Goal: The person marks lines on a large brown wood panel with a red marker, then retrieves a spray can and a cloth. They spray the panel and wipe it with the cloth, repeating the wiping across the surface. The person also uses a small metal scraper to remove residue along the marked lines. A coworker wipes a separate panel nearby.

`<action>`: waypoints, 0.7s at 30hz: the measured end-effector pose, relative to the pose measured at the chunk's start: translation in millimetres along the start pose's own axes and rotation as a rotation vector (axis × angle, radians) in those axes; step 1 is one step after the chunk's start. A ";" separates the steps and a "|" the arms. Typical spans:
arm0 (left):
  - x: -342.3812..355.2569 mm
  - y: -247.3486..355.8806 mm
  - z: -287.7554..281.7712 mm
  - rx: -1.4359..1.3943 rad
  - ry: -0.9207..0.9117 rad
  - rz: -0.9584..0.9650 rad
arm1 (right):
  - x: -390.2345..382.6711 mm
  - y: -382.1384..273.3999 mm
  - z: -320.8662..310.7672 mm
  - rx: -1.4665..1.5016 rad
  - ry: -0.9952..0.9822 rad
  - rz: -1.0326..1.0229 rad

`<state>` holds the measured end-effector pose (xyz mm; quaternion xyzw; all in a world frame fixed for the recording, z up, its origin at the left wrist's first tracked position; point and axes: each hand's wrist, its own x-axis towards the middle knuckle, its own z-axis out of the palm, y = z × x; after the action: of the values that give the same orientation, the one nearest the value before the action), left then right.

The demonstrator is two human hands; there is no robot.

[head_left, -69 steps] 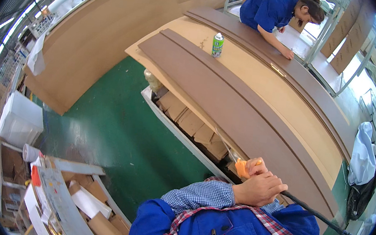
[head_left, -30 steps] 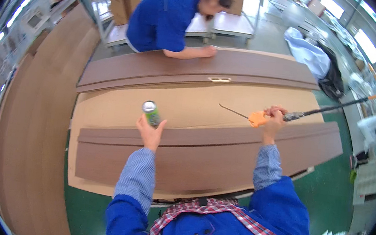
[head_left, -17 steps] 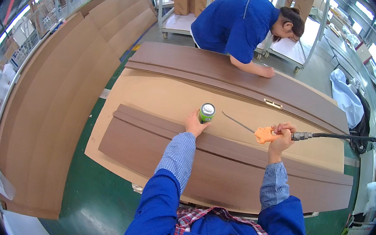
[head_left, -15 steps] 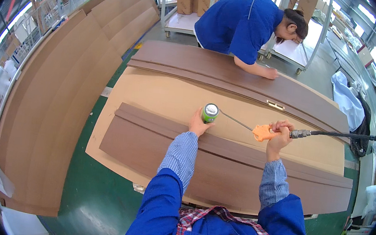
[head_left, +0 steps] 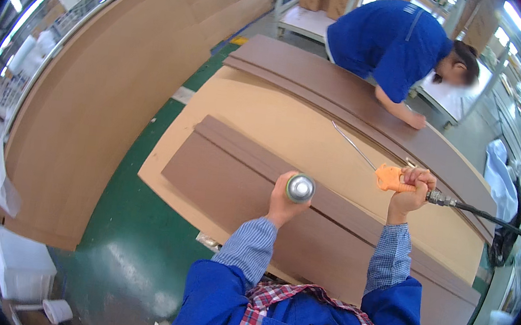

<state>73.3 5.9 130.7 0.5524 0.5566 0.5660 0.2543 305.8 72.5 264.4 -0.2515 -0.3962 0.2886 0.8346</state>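
Observation:
My left hand (head_left: 284,204) is wrapped round a spray can (head_left: 300,188), whose round silver end faces up. It is above the near brown panel (head_left: 238,189). In my closed right hand (head_left: 412,196) is an orange air blow gun (head_left: 390,177). Its long thin metal tube (head_left: 353,145) points toward the far left, and a black hose (head_left: 498,221) runs from its back end off to the right. The gun is over the tan cardboard sheet (head_left: 266,115) between the near panel and the far brown panel (head_left: 309,72). A small brass-coloured fitting on the far panel is partly behind my right hand.
Across the table a person in blue (head_left: 390,39) bends over the far panel, a hand (head_left: 416,120) resting on it. Large brown boards (head_left: 102,87) lean along the left. A wheeled rack (head_left: 305,23) stands behind. A white bin (head_left: 23,267) is at the lower left.
The view has turned and shifted. The gun's tube has swung away from the can and points farther up the table. The can has tipped, its silver end now facing me.

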 end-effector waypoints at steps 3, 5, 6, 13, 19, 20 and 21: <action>-35.2 -2.0 -52.8 0.047 0.018 -0.012 | -13.5 10.4 39.7 0.049 -0.155 0.094; -54.6 -10.1 -80.2 0.077 0.032 -0.021 | -41.5 16.1 63.0 0.100 -0.246 0.217; -62.2 -9.0 -93.0 0.096 0.065 -0.041 | -59.3 21.7 69.5 0.077 -0.307 0.303; -80.9 -19.5 -130.0 0.257 0.304 -0.038 | -124.0 10.2 135.3 0.284 -0.492 0.457; -73.1 -37.1 -145.7 0.203 0.336 -0.087 | -126.0 26.6 186.9 0.291 -0.437 0.667; -72.2 -41.2 -145.6 0.208 0.332 -0.085 | -127.7 25.5 192.4 0.316 -0.434 0.664; -67.4 -41.9 -144.7 0.192 0.343 -0.081 | -125.9 23.4 197.5 0.328 -0.477 0.663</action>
<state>-54.3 -94.9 102.8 0.4468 0.6649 0.5855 0.1246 74.5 41.0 294.8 -0.1555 -0.4247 0.6500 0.6107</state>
